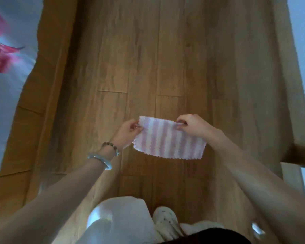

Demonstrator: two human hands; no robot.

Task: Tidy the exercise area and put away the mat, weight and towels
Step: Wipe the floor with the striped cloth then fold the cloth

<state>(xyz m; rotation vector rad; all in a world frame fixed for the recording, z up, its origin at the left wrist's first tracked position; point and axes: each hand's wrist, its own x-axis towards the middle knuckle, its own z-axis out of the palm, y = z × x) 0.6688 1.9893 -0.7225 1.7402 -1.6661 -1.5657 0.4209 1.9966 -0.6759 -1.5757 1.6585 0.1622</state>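
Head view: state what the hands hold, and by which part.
Both hands hold the pink-and-white striped towel: the left hand pinches its top left corner, the right hand its top right corner. Its lower edge is free.

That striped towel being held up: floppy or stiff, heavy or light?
Probably floppy: the towel hangs down from the corners pinched by the left hand and right hand. Likely light, since fingertip pinches hold it. Its fluffy surface should grip well.

No readable text, labels or numbers anywhere.
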